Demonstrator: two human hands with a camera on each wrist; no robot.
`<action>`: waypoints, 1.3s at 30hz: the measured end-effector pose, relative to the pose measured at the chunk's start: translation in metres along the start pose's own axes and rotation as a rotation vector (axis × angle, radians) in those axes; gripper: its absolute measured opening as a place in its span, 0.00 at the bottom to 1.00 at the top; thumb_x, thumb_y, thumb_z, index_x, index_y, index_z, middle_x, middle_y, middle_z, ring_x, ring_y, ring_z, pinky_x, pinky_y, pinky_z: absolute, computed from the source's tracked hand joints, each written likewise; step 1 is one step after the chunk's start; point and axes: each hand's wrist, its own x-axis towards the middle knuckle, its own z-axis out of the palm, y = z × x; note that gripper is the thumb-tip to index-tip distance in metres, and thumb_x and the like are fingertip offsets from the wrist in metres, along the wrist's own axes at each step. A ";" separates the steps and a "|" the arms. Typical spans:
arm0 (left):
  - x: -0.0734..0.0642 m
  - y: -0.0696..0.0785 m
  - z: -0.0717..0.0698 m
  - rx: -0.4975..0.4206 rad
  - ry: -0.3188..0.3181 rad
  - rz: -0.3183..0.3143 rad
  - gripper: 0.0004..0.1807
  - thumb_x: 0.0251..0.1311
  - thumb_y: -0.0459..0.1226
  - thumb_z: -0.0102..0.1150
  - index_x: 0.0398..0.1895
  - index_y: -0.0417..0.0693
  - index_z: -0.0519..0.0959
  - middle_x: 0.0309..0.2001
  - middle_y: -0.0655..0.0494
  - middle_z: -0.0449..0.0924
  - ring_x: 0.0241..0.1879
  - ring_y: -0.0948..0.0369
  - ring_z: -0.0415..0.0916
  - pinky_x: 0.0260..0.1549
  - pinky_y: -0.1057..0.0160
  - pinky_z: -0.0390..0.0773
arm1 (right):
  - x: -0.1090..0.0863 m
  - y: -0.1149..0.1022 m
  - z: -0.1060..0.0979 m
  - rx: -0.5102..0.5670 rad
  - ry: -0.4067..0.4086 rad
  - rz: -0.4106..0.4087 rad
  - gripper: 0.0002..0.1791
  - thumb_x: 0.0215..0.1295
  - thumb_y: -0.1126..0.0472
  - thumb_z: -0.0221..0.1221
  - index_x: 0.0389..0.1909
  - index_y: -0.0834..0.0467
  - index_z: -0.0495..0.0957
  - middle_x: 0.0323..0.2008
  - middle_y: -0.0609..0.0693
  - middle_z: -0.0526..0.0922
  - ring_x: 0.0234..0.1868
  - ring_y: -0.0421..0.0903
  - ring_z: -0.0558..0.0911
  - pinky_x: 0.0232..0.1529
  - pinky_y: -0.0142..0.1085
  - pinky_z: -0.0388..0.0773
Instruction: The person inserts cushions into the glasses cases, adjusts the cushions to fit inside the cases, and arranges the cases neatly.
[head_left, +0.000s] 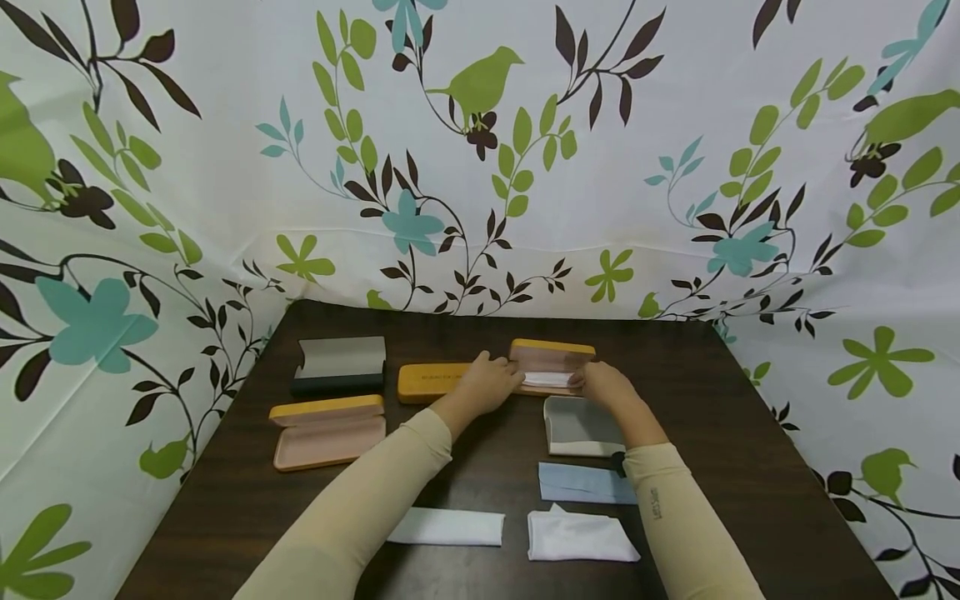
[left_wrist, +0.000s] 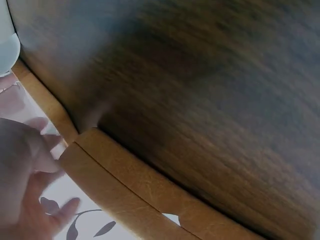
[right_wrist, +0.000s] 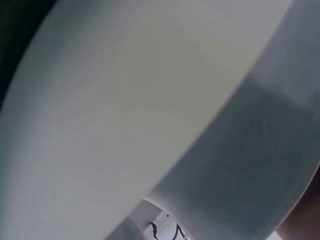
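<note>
An orange glasses case [head_left: 552, 348] with pink lining stands open at the back right of the table, a folded white cloth [head_left: 546, 379] lying inside it. My left hand [head_left: 487, 385] reaches to the case's left end, fingertips at the cloth. In the left wrist view, the thumb and fingers of that hand [left_wrist: 30, 170] are spread apart. From the other side my right hand [head_left: 606, 387] has its fingertips at the cloth's right end; I cannot tell whether they pinch it. A closed orange case [head_left: 430, 382] lies beneath the left wrist.
An open grey case [head_left: 583, 427] lies near the right forearm, also large in the right wrist view. Closer are a blue cloth [head_left: 585, 483] and white cloths [head_left: 577, 536], [head_left: 453, 527]. At left stand another grey case [head_left: 341, 357] and an open orange case [head_left: 330, 437].
</note>
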 end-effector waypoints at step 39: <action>0.003 -0.021 -0.016 -0.309 0.093 -0.134 0.31 0.79 0.50 0.43 0.81 0.59 0.55 0.80 0.64 0.51 0.75 0.57 0.58 0.65 0.47 0.67 | -0.004 0.003 -0.005 -0.085 0.440 -0.177 0.10 0.71 0.69 0.59 0.47 0.64 0.87 0.57 0.56 0.83 0.56 0.57 0.82 0.50 0.51 0.81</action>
